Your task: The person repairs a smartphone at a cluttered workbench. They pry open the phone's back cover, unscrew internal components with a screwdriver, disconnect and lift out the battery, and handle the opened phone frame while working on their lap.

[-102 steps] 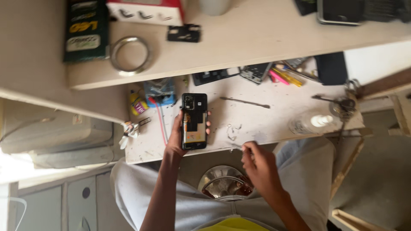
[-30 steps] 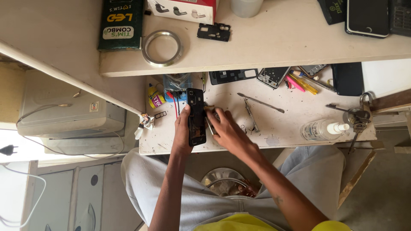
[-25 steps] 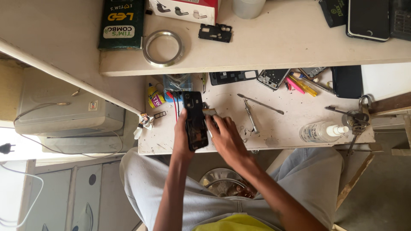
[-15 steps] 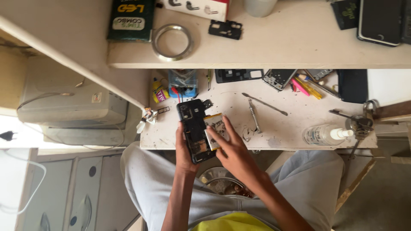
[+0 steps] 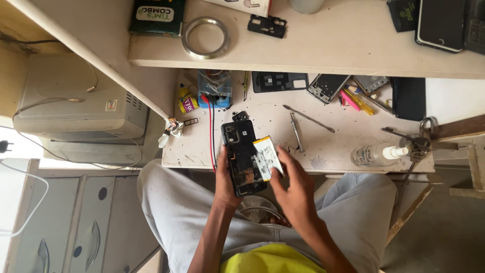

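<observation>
**Open phone in one hand, its battery in the other**

My left hand [image 5: 226, 184] is wrapped around a black phone with its back cover off [image 5: 243, 157]. I grip it from below and from the side, fingers closed on its edge, and its camera end points away from me. I hold it just above the near edge of the scratched white worktable [image 5: 333, 146], over my lap in light grey trousers [image 5: 172, 212].

My right hand [image 5: 295, 189] is pinching a flat white and yellow battery pack [image 5: 268, 156] between thumb and fingertips. The battery sits tilted, with its left edge on the open back of the phone and its right side lifted up — so it touches the phone but does not lie flat in it.

Past my right fingers lie thin metal tweezers [image 5: 297, 131] and a long thin metal prying tool [image 5: 309, 119] on the table. Far off to the right of that hand rests a small clear spray bottle on its side [image 5: 376, 153], next to a bunch of keys [image 5: 419, 144].

Past my left fingers there is a small blue box with red wires coming out [image 5: 214, 91] and a little yellow glue bottle [image 5: 188, 100]. Higher up, on the pale shelf [image 5: 343, 40], I see a round metal ring [image 5: 205, 37] and a black phone frame piece [image 5: 267, 25].
</observation>
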Demonstrator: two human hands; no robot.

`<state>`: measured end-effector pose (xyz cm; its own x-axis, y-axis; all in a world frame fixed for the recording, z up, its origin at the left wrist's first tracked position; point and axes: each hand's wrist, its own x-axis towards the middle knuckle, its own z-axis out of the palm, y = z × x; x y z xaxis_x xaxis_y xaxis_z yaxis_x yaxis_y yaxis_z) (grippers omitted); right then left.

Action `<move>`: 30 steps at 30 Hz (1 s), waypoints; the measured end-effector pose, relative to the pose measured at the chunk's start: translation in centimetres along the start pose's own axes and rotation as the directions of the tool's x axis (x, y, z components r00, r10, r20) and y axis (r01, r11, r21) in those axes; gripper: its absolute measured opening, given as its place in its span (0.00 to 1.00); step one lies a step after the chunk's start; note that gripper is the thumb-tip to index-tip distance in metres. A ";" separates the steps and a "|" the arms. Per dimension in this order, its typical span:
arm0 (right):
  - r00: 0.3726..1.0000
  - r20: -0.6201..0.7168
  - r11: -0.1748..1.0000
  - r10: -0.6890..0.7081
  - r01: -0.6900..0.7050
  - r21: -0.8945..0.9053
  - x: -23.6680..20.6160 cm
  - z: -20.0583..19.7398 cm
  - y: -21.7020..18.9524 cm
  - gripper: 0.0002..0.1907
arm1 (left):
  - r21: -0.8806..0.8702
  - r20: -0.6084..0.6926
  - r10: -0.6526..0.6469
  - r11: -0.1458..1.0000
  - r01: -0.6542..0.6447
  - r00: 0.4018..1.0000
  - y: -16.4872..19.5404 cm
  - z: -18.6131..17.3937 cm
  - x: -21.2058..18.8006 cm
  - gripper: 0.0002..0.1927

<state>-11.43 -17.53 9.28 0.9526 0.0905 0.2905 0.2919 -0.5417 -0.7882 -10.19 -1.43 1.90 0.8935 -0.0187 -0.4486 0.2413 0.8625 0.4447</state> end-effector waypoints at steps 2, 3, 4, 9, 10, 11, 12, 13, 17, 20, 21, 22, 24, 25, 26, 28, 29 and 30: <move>0.999 0.023 0.999 -0.024 0.025 -0.047 -0.7 -0.1 -1.2 0.28 | -0.028 0.069 0.003 1.000 -0.001 0.998 -0.1 0.9 -0.6 0.31; 0.997 0.025 0.996 -0.074 0.075 -0.039 -0.9 -0.1 -1.7 0.28 | -0.042 0.102 0.006 0.999 -0.002 0.995 0.0 1.5 -0.9 0.31; 0.992 0.028 0.992 -0.123 0.123 -0.031 -1.3 -0.1 -2.3 0.28 | -0.046 0.138 -0.013 0.999 0.019 0.990 0.2 2.0 -1.3 0.31; 0.953 0.065 0.952 -0.296 0.299 -0.059 -1.8 0.2 -3.5 0.30 | 0.021 0.203 0.008 1.000 -0.013 0.979 1.2 3.7 -3.1 0.29; 0.955 0.066 0.954 -0.290 0.294 -0.055 -2.0 0.2 -3.6 0.30 | 0.046 0.222 0.031 0.998 -0.042 0.975 1.3 3.7 -3.3 0.30; 0.957 0.067 0.957 -0.283 0.286 -0.051 -2.2 0.1 -3.7 0.30 | 0.070 0.240 0.052 0.995 -0.070 0.969 1.3 3.7 -3.6 0.31; 0.958 0.064 0.958 -0.279 0.282 -0.052 -2.3 0.1 -3.7 0.30 | 0.095 0.260 0.071 0.991 -0.098 0.963 1.3 3.6 -3.7 0.32; 0.960 0.061 0.959 -0.274 0.277 -0.053 -2.4 0.0 -3.6 0.30 | 0.125 0.244 0.085 0.985 -0.118 0.966 1.2 3.5 -3.7 0.29; 0.956 0.069 0.957 -0.286 0.289 -0.024 -3.2 -0.1 -3.4 0.30 | 0.219 0.172 0.115 0.964 -0.152 0.978 0.2 2.9 -3.7 0.20; 0.939 0.088 0.942 -0.332 0.335 -0.019 -3.9 0.0 -3.1 0.31 | 0.237 0.166 0.132 0.957 -0.170 0.977 -0.1 2.3 -4.0 0.25; 0.940 0.097 0.945 -0.326 0.328 -0.007 -4.2 0.0 -3.1 0.32 | 0.235 0.173 0.140 0.955 -0.179 0.975 -0.1 2.2 -4.1 0.28; 0.941 0.107 0.947 -0.321 0.322 0.004 -4.5 0.1 -3.0 0.32 | 0.214 0.156 0.120 0.965 -0.153 0.980 0.0 2.1 -4.3 0.29; 0.941 0.123 0.948 -0.316 0.317 0.013 -4.9 0.2 -2.8 0.33 | 0.171 0.124 0.079 0.980 -0.100 0.989 0.0 2.1 -4.6 0.33; 0.940 0.128 0.948 -0.316 0.317 0.010 -5.1 0.3 -2.7 0.33 | 0.179 0.127 0.073 0.979 -0.095 0.989 0.1 2.1 -4.7 0.33; 0.940 0.135 0.949 -0.313 0.315 0.006 -5.3 0.3 -2.6 0.33 | 0.187 0.128 0.065 0.978 -0.088 0.990 0.2 2.1 -4.8 0.34; 0.938 0.132 0.946 -0.321 0.323 0.000 -5.5 0.4 -2.6 0.33 | 0.184 0.141 0.053 0.980 -0.079 0.989 0.1 2.2 -5.0 0.33; 0.936 0.128 0.944 -0.328 0.331 -0.003 -5.5 0.5 -2.5 0.33 | 0.173 0.154 0.053 0.982 -0.079 0.987 0.1 2.2 -5.0 0.32; 0.932 0.131 0.939 -0.338 0.343 -0.019 -5.4 0.6 -2.6 0.34 | 0.162 0.165 0.054 0.984 -0.081 0.985 0.1 2.2 -5.0 0.31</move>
<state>-17.32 -16.14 9.41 0.8003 0.3772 0.4662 0.5996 -0.4936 -0.6299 -13.79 -2.32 5.88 0.9555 -0.0558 -0.2897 0.2265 0.7682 0.5988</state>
